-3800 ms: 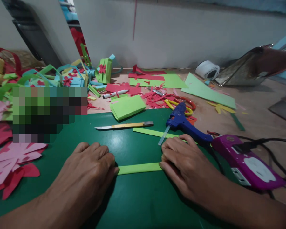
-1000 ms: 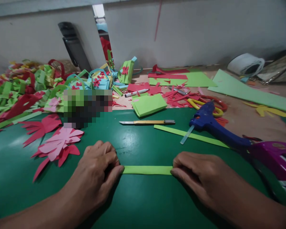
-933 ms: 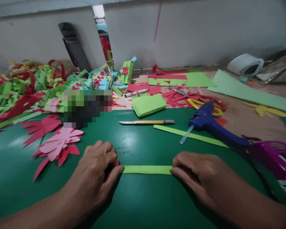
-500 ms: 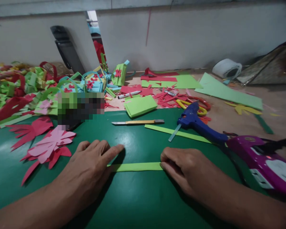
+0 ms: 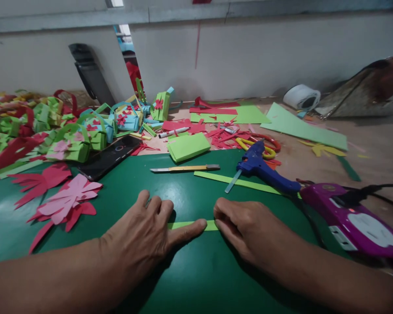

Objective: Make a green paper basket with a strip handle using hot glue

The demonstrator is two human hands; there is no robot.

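A narrow light-green paper strip (image 5: 211,225) lies sideways on the green mat (image 5: 190,279). My right hand (image 5: 249,226) is closed, pinching the strip's right end between thumb and fingers. My left hand (image 5: 153,226) lies over the strip's left part, its thumb stretched along the paper and pressing it down, with the tip close to the right hand. The other left fingers are bent against the mat. The strip's left end is hidden under this hand. Beyond the hands lie a yellow-handled craft knife (image 5: 186,168) and a longer green strip (image 5: 236,182).
A blue glue gun (image 5: 258,165) and a purple power strip (image 5: 353,222) with cables lie at right. Paper flowers (image 5: 68,198), a phone (image 5: 111,157) and small paper baskets (image 5: 68,148) are at left. Folded green paper (image 5: 188,147), red scraps and yellow-handled scissors (image 5: 265,150) lie behind.
My left hand has slid right along the strip, its thumb now lying on the paper near the right hand. My right hand still pinches the end. The view has shifted slightly.
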